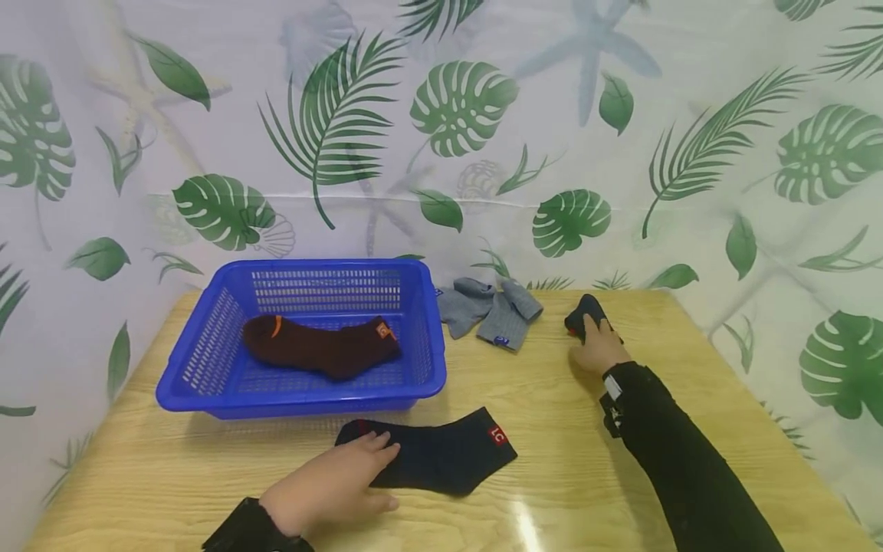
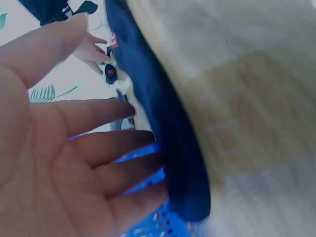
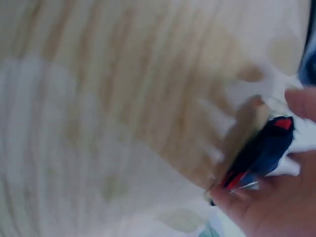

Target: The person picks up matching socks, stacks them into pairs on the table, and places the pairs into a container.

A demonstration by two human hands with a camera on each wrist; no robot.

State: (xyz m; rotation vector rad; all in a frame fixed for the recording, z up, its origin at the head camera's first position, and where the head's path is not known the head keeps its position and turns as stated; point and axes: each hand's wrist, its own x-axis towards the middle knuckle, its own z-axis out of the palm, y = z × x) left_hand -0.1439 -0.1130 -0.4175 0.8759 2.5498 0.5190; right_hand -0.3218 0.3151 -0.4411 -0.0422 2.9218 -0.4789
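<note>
A flat dark navy sock (image 1: 441,452) with a red label at its cuff lies on the table in front of the basket. My left hand (image 1: 338,479) is over its toe end, fingers extended and spread; the left wrist view shows the left palm (image 2: 64,168) with fingertips right at the sock's edge (image 2: 168,128). At the table's back right, my right hand (image 1: 602,349) holds a folded dark sock (image 1: 585,310). In the right wrist view this folded sock (image 3: 264,150), dark blue with red patches, sits between thumb and fingers, close to the table.
A blue plastic basket (image 1: 438,368) stands at the back left, with a brown sock (image 1: 324,346) with orange marks inside. Grey folded socks (image 1: 510,314) lie right of the basket by the back edge. A leaf-patterned white cloth (image 1: 483,176) hangs behind the wooden table (image 1: 552,445).
</note>
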